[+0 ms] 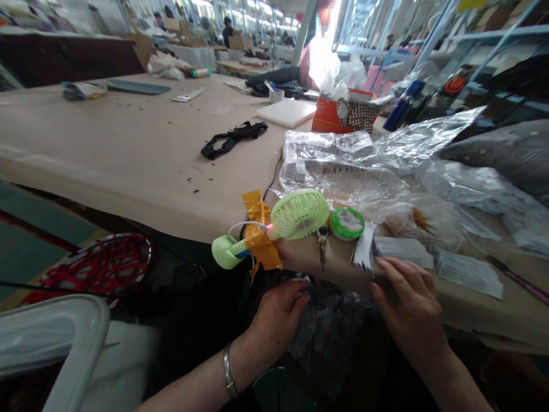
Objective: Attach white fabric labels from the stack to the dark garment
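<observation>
White paper, in a small bent stack of labels [364, 252], touching the fingertips of the right hand [412, 306]. Thumb parted from the fingers, moderately open above the table's front edge; cannot tell firm grip from mere touch. Left hand [278, 312] lower, before the edge, over dark cloth [330, 329]: thumb and fingers drawn into a narrow pinch, contents too hidden to name. Smooth silvery bangle [229, 372] around the left wrist.

Just right of the bent stack, thin flat labels in a first overlapping row [403, 250], then a second row [469, 274] nearer the edge. Between the hands, a gap with room for moving; at far left, a broad brown run of table [128, 137], smooth and flecked with black scraps.

Along the edge, a slim tool [322, 246] with a brass-coloured tip, beside a round green tub [346, 223] with fluffy white filling. Left of these, a pale-green fan [300, 213] with a ribbed cage, strapped down by crinkled orange tape [262, 249].

Farther out, glossy crumpled plastic bags [343, 171], a ragged black cloth loop [234, 139], a flat white slab [287, 113]. Low at left, tangled red strips [103, 269] and a rounded white bin [96, 320].
</observation>
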Demonstrator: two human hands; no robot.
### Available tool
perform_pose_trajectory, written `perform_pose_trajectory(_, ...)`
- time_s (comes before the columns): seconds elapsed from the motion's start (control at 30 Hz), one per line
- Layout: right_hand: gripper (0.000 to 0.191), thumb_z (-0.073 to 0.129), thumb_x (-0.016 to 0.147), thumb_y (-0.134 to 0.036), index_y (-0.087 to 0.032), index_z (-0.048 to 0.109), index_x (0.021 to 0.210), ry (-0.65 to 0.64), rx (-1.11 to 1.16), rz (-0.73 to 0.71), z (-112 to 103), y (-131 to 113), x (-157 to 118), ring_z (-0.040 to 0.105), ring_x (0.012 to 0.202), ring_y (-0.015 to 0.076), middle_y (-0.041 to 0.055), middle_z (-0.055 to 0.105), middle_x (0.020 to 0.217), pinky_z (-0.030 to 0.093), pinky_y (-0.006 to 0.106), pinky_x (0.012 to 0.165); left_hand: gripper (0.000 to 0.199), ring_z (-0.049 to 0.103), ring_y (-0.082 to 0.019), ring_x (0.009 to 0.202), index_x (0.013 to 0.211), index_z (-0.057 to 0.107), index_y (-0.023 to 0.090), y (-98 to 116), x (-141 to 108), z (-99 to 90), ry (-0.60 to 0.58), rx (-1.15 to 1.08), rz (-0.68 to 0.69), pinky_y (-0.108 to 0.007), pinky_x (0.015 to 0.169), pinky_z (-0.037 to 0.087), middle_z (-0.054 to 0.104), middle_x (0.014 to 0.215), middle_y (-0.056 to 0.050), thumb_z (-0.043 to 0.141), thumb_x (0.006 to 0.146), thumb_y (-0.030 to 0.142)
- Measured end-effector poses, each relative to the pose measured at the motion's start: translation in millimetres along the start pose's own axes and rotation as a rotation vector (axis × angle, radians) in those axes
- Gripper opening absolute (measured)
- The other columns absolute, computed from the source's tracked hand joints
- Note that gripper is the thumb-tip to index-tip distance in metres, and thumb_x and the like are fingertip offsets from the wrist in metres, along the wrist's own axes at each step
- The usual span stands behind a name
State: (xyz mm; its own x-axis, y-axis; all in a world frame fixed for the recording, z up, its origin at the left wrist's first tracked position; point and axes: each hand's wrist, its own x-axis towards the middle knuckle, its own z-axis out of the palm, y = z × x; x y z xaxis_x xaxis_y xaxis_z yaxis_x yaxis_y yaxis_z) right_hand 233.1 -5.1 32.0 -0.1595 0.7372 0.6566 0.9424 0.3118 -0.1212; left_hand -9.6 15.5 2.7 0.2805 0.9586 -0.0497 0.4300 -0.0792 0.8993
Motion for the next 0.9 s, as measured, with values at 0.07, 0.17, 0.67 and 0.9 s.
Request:
perform_pose_trajectory(0.07, 0.037, 0.062, 0.085, -0.024, -0.016, 0.059, 0.121, -0.012, -0.097, -0.047, 9, 4, -3, 0.055, 0.111, 0.03, 0.0133, 0.065, 0.117, 0.043, 0.048, 0.098, 0.019, 0.064, -0.018, 0.079, 0.088, 0.072, 0.02, 2, -4, 4.6, -0.034, -0.007, -0.024, -0.026, 0.073, 0.045, 0.071, 0.083, -0.004, 0.053, 0.084, 0.022)
perform_pose_trajectory(0.17, 0.04, 0.064, 0.083, -0.02, -0.018, 0.059, 0.123, 0.019, -0.139, -0.067, 17, 5, -11, 0.056, 0.112, 0.0299, 0.0119, 0.066, 0.118, 0.043, 0.048, 0.098, 0.018, 0.063, -0.017, 0.073, 0.081, 0.072, 0.02, 7, -8, 10.1, -0.066, -0.038, -0.032, -0.025, 0.068, 0.043, 0.069, 0.075, -0.003, 0.054, 0.082, 0.02)
perform_pose_trajectory(0.67, 0.021, 0.059, 0.084, -0.011, -0.024, 0.067, 0.099, -0.05, 0.143, -0.196, -33, -24, -37, 0.059, 0.104, 0.0237, 0.0042, 0.071, 0.101, 0.043, 0.04, 0.09, 0.039, 0.057, -0.01, 0.062, 0.088, 0.063, 0.012, 71, 7, 57.3, -0.397, -1.267, -0.577, -0.024, 0.061, 0.046, 0.062, 0.076, -0.003, 0.072, 0.071, 0.045)
perform_pose_trajectory(0.9, 0.04, 0.053, 0.09, -0.029, -0.016, 0.053, 0.128, -0.097, 0.084, -0.067, -27, 2, -23, 0.055, 0.111, 0.0286, 0.0127, 0.064, 0.114, 0.045, 0.043, 0.093, 0.017, 0.058, -0.011, 0.052, 0.089, 0.061, 0.01, 75, 10, 59.5, -0.336, -1.107, -0.704, -0.025, 0.056, 0.047, 0.063, 0.067, -0.005, 0.059, 0.083, 0.025)
